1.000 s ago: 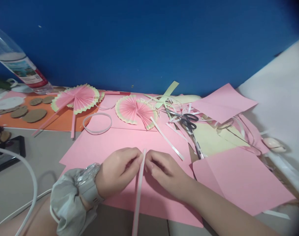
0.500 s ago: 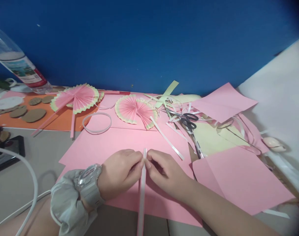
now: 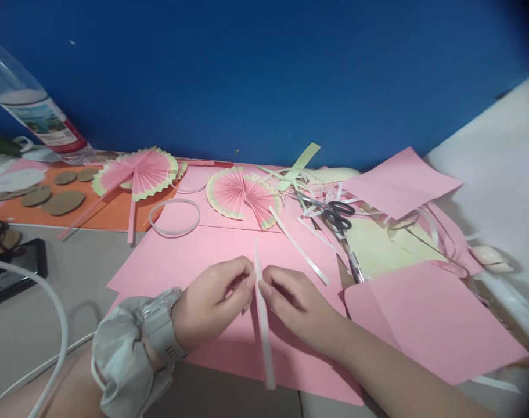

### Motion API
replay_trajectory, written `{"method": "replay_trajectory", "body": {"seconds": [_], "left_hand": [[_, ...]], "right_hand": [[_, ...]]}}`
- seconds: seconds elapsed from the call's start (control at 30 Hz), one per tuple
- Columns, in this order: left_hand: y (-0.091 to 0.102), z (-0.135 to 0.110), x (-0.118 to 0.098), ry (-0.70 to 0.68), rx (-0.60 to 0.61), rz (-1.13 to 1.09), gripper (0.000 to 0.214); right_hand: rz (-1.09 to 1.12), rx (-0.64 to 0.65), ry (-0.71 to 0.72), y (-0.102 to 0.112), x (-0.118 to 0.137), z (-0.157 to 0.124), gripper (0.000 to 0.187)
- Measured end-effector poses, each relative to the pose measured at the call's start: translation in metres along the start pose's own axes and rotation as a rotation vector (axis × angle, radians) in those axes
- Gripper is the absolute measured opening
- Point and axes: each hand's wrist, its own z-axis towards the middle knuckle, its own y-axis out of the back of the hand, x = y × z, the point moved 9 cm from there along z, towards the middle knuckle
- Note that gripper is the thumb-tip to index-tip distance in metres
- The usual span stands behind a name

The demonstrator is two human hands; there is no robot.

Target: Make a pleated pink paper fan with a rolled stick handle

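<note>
A narrow pink paper strip with a white band along it (image 3: 265, 342) runs lengthwise between my hands, over large pink sheets (image 3: 194, 249). My right hand (image 3: 301, 307) pinches the strip from the right, thumb and forefinger against its upper part. From the left, my left hand (image 3: 218, 296) has its fingers closed at the strip's edge; its exact grip is partly hidden. Beyond them, a folded paper fan (image 3: 242, 197) in pink with a yellow-green rim lies flat. A loose white strip (image 3: 299, 247) slants to the right of it.
Black-handled scissors (image 3: 337, 217) lie among paper scraps on the right, near a folded pink sheet (image 3: 442, 316). Another fan with two pink sticks (image 3: 146, 171) rests at left. A white ring (image 3: 175, 233), a tilted bottle (image 3: 46, 122), a phone (image 3: 18, 267) and a white cable (image 3: 59, 325) stand or lie around.
The strip has moved up, away from me, so its near end now shows, and it tilts the other way. My left fingers have shifted slightly along it.
</note>
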Motion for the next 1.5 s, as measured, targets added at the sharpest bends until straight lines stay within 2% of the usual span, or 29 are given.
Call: {"method": "replay_trajectory", "body": {"seconds": [0.2,0.43,0.83,1.1,1.33,1.5], "left_hand": [[0.0,-0.001,0.001,0.006,-0.032,0.17,0.023],[-0.002,-0.003,-0.006,-0.084,-0.068,0.389,0.017],[-0.005,-0.004,-0.006,-0.054,-0.034,0.384,0.024],[-0.008,0.0,-0.006,-0.091,-0.058,0.51,0.02],[-0.008,-0.002,-0.004,-0.048,-0.026,0.345,0.018],[-0.004,-0.002,-0.003,-0.051,-0.052,0.353,0.019]], "right_hand": [[-0.077,-0.004,0.063,0.0,0.007,0.0,0.029],[-0.21,-0.048,0.098,0.001,0.01,-0.002,0.027],[-0.186,-0.067,0.143,0.004,0.017,-0.003,0.026],[-0.317,-0.098,0.141,0.002,0.015,-0.002,0.025],[-0.144,-0.142,0.12,0.011,0.018,-0.003,0.022],[-0.18,-0.108,0.115,0.007,0.016,-0.003,0.022]]}}
